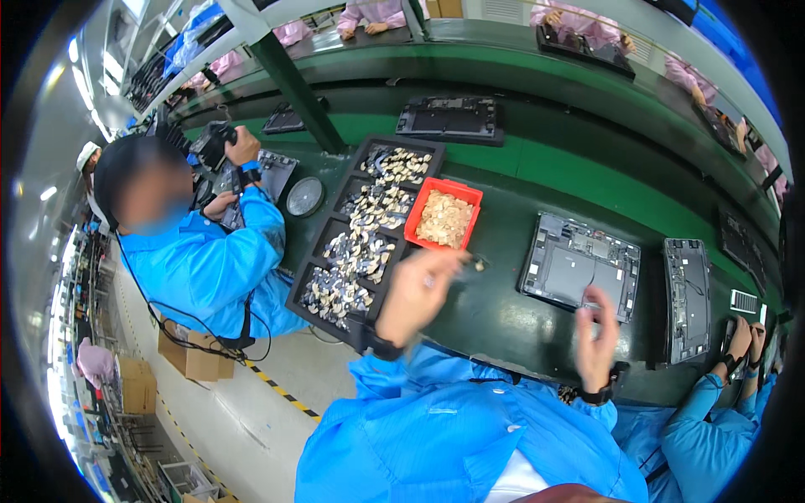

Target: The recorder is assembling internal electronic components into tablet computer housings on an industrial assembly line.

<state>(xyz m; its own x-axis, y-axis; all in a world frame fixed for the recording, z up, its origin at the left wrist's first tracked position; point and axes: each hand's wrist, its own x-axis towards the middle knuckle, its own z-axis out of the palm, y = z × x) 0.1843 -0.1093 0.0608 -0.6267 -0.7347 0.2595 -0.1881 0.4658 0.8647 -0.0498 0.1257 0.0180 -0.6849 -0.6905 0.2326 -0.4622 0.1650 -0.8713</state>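
Centre-right, the laptop chassis (568,267), its labels (620,274) illegible, lies by my half-open right hand (596,337). My left hand (419,289) is blurred, grip unclear.

One red bin (475,218), two divided black trays (439,155) (329,261)

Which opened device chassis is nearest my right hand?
The grey chassis just beyond your right hand, between the red bin and the narrower-looking chassis; all others lie farther away.
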